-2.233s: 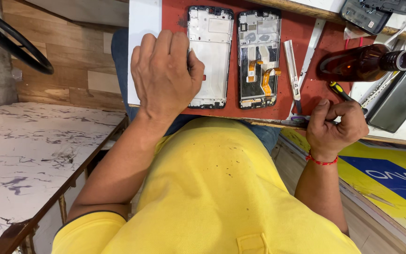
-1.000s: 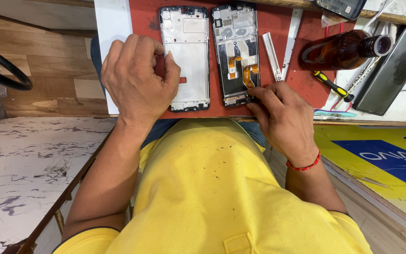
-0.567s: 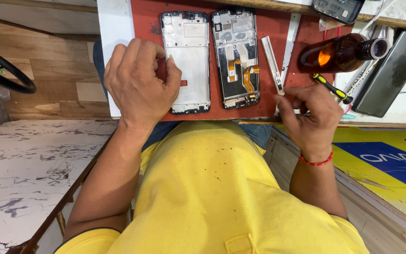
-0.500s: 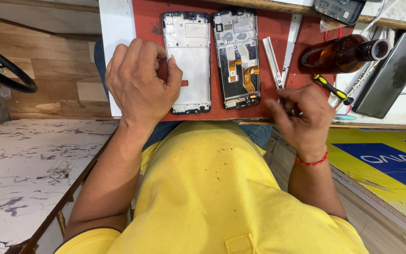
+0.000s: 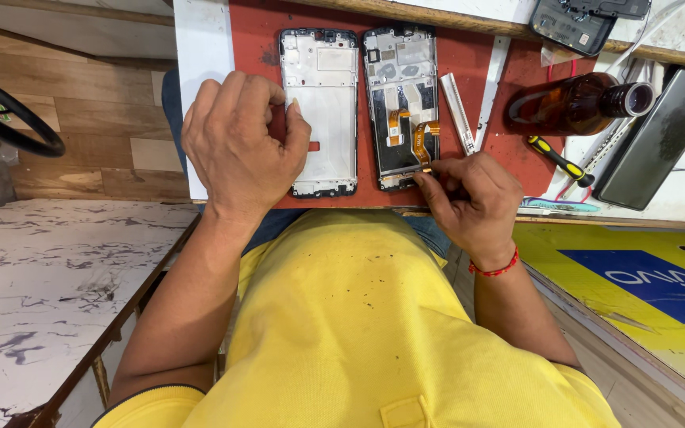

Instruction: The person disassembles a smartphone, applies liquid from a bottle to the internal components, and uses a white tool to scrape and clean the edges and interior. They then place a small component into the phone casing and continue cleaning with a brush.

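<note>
Two opened phone bodies lie side by side on a red work mat (image 5: 251, 32). My left hand (image 5: 239, 147) rests on the mat, fingertips against the left edge of the white phone frame (image 5: 319, 95). The darker phone body (image 5: 398, 103) on the right has orange flex cables (image 5: 420, 139) sticking up. My right hand (image 5: 469, 198) sits at its lower right corner, thumb and forefinger pinched at the end of one orange flex cable. Whether a small tool is in the fingers is hidden.
A brown glass bottle (image 5: 576, 103) lies on its side at the right. Beside it are a yellow-handled screwdriver (image 5: 556, 158), a dark phone panel (image 5: 656, 139), white strips (image 5: 457, 111) and another phone part (image 5: 568, 24) at the top. A marble-patterned surface (image 5: 49, 293) is at the left.
My right hand went from the phone body to the mat's right edge near the screwdriver, then came back to the flex cable at the phone's lower corner. My left hand stayed put.
</note>
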